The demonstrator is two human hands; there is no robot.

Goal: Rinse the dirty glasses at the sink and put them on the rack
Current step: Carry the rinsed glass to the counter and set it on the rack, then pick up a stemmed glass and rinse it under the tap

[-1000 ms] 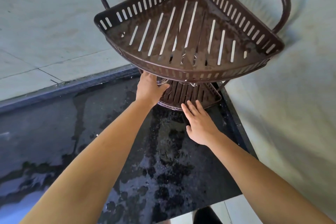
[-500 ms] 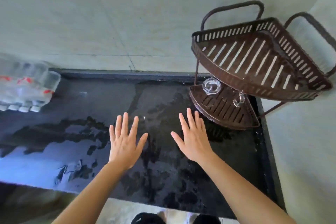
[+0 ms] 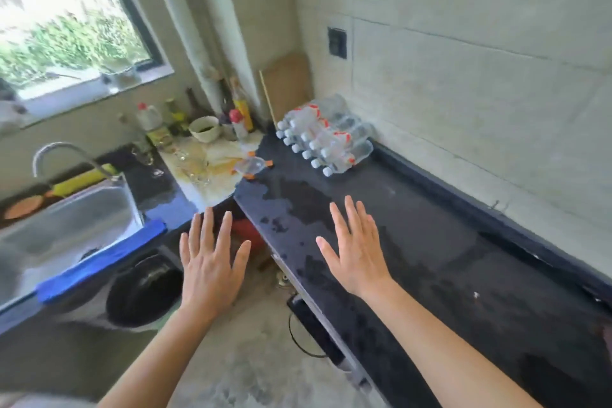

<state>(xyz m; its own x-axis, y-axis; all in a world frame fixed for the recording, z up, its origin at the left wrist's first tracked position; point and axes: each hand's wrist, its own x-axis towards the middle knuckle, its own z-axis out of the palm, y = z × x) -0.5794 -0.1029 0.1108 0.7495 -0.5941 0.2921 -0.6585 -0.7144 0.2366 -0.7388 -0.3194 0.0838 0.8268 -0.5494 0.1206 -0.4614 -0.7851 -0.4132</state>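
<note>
My left hand (image 3: 212,262) hovers palm down with fingers spread, empty, over the gap between the two counters. Over the wet black counter (image 3: 463,258), my right hand (image 3: 356,248) is likewise spread and empty. Several clear glasses (image 3: 190,164) stand blurred on a stained white board (image 3: 215,189) at the far corner. The steel sink (image 3: 66,225) with its curved tap (image 3: 59,152) lies at the left. The brown rack is out of view.
A pack of water bottles (image 3: 326,134) lies at the back of the black counter. A single bottle (image 3: 251,166), a bowl (image 3: 204,129) and condiment bottles crowd the corner. A blue cloth (image 3: 99,263) hangs on the sink's edge; a black bin (image 3: 142,291) stands below.
My left hand let go of a glass on the rack's lower shelf. Both hands drew back open, and my view swung left from the rack toward the sink corner.
</note>
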